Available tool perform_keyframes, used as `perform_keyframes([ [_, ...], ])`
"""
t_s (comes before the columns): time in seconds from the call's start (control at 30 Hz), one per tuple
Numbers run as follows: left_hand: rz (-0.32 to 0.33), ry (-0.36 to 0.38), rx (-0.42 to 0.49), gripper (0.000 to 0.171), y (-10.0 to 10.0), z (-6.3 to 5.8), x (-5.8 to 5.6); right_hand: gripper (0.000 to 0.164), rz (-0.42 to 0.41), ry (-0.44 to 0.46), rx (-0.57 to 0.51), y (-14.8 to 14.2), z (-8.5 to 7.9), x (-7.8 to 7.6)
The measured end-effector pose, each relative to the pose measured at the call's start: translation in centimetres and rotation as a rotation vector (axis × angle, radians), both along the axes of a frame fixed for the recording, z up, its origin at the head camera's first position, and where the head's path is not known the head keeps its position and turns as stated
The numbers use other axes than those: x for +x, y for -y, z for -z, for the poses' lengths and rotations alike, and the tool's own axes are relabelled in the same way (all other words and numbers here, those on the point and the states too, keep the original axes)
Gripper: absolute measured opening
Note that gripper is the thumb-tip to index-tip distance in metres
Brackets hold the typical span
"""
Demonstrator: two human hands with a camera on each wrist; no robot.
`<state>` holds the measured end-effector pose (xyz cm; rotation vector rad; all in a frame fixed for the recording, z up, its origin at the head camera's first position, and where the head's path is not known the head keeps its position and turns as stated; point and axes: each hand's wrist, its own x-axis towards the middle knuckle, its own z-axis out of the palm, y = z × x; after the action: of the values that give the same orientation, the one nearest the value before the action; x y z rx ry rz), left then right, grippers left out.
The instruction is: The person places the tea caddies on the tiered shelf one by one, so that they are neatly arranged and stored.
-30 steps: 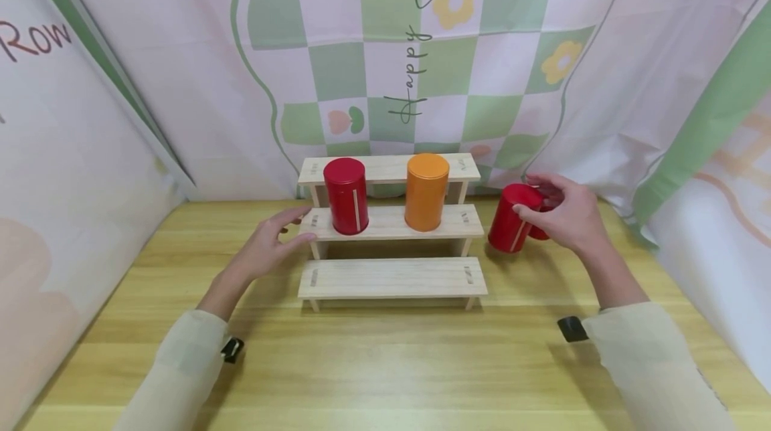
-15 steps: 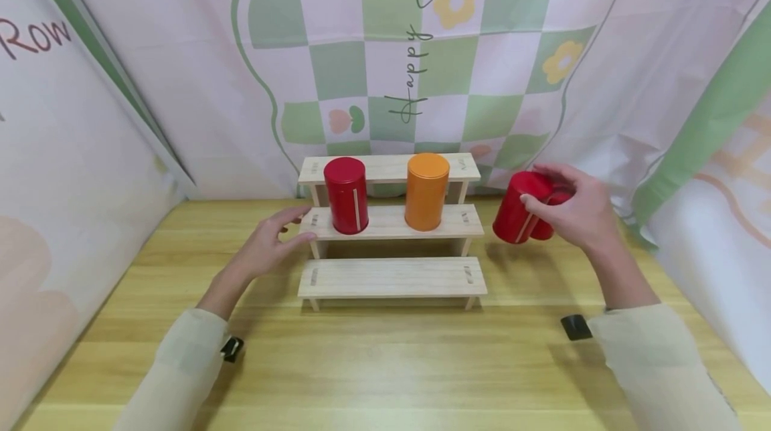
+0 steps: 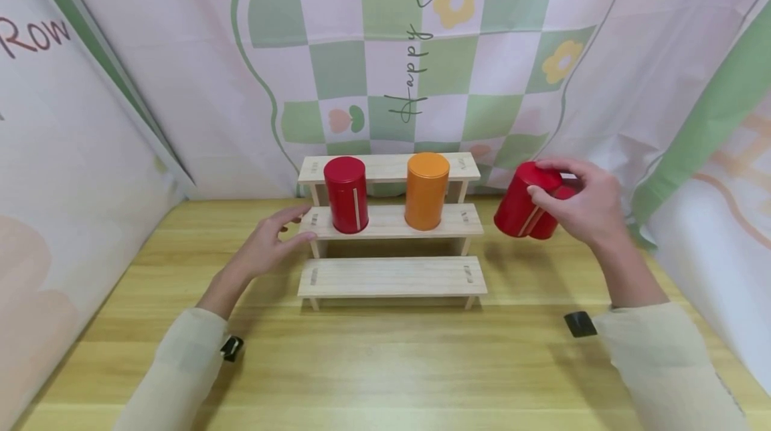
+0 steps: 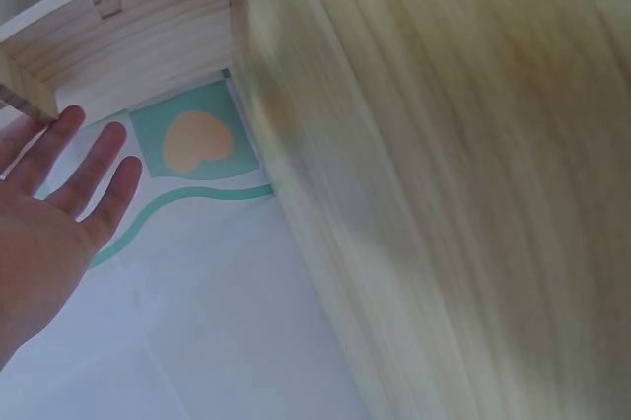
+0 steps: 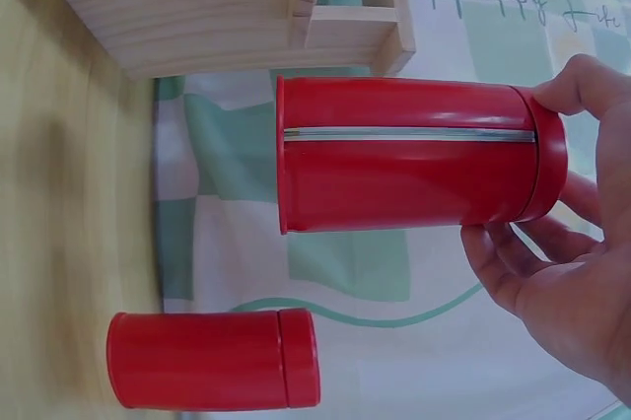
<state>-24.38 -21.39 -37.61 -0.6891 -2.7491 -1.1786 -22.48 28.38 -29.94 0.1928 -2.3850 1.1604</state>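
Note:
My right hand [image 3: 590, 203] grips a red canister [image 3: 521, 207] near its lid, thumb on one side and fingers on the other. The canister is lifted and tilted. In the right wrist view, a second red canister [image 5: 212, 361] stands on the table, apart from the held one, which partly hides it in the head view. On the middle step of a wooden tiered rack [image 3: 391, 278] stand a dark red canister [image 3: 346, 200] and an orange canister [image 3: 427, 193]. My left hand [image 3: 268, 247] touches the left end of that step, fingers extended in the left wrist view.
The rack stands on a wood-grain table [image 3: 373, 364]. A checkered curtain [image 3: 397, 69] hangs close behind it. Pale fabric [image 3: 90, 136] bounds the table at the left, with more cloth [image 3: 717, 217] at the right.
My right hand has raised the red canister and moved it slightly right and back, covering more of the standing one. My left hand and the rack have stayed in place.

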Motion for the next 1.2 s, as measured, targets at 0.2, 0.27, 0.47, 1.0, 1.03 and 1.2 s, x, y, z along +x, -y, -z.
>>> perform_keyframes([
  [0.2, 0.005, -0.002, 0.000, 0.063, 0.0, 0.0, 0.0, 0.037, -0.002, -0.054, -0.006, 0.5, -0.5, 0.2],
  [0.27, 0.005, -0.002, 0.000, 0.063, 0.0, -0.1, 0.0, 0.036, -0.013, -0.076, -0.015, 0.8, -0.7, 0.4],
  [0.47, 0.000, 0.003, -0.001, 0.063, -0.1, -0.1, 0.0, 0.036, -0.053, -0.134, -0.038, 1.4, -1.3, 0.7],
  [1.0, -0.006, 0.004, -0.006, 0.062, 0.0, 0.0, 0.0, 0.041, -0.106, -0.172, -0.041, 2.1, -2.2, 1.8],
  [1.03, -0.007, 0.006, -0.005, 0.062, 0.0, -0.1, 0.0, 0.041, -0.115, -0.176, -0.046, 2.1, -2.2, 1.8],
  [1.2, -0.002, 0.002, 0.000, 0.063, -0.1, -0.1, 0.0, 0.041, -0.134, -0.165, -0.049, 2.4, -2.4, 2.1],
])
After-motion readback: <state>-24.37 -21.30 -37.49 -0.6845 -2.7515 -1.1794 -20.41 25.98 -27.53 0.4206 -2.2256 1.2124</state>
